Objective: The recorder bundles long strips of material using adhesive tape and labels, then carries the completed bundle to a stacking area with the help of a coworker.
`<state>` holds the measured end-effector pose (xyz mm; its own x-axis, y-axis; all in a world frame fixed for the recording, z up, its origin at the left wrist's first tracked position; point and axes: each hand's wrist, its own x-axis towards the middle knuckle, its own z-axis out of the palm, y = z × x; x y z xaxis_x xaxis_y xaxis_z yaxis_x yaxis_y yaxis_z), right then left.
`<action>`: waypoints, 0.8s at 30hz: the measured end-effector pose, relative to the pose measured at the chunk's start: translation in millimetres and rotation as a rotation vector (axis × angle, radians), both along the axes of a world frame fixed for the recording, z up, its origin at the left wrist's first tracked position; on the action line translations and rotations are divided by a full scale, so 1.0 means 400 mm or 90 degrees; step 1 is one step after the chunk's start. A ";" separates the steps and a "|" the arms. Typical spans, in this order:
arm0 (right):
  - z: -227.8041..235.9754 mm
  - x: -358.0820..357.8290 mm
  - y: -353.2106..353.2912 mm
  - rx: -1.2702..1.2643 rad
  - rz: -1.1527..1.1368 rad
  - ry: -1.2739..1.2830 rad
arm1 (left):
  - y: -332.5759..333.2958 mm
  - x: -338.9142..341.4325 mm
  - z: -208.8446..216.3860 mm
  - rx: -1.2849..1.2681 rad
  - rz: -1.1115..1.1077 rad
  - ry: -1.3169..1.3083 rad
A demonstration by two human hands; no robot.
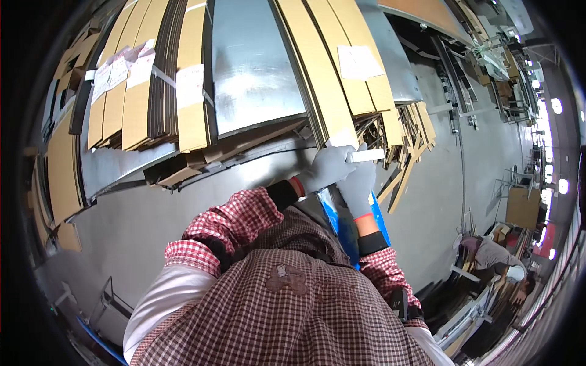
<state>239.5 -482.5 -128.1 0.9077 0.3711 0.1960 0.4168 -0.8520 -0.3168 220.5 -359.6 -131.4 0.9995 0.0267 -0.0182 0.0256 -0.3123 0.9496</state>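
My left hand (326,169), in a grey glove, is closed at the near end of a long cardboard bundle (326,79). Beside it on the right, my right hand (358,183), gloved too, has its fingers curled close to the left one. A short white strip (366,155) sticks out rightward from between the hands, at the left fingertips and across the right fingers. What the right fingers grip is hidden. On the bundle to the right lies a white paper sheet (360,62). Something blue (377,219) shows below my right wrist.
More strapped cardboard stacks (139,104) lie on the metal tabletop (253,67) to the left. Loose cardboard strips (406,137) jut out past the bundles on the right. A worker (494,256) bends over a bench at the far right. Grey floor (152,226) surrounds me.
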 end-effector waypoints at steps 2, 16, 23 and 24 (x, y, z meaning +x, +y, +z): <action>0.020 0.002 -0.006 -0.079 0.069 0.027 | 0.000 0.005 0.013 0.033 -0.018 0.000; 0.230 0.297 -0.071 -0.096 0.254 0.497 | -0.030 0.003 0.042 0.391 -0.033 -0.094; -0.085 0.339 -0.180 -0.487 0.387 0.231 | -0.021 0.076 0.011 0.371 -0.163 -0.191; -0.106 0.363 -0.200 -0.463 0.338 0.254 | 0.000 0.114 0.008 0.256 -0.138 -0.331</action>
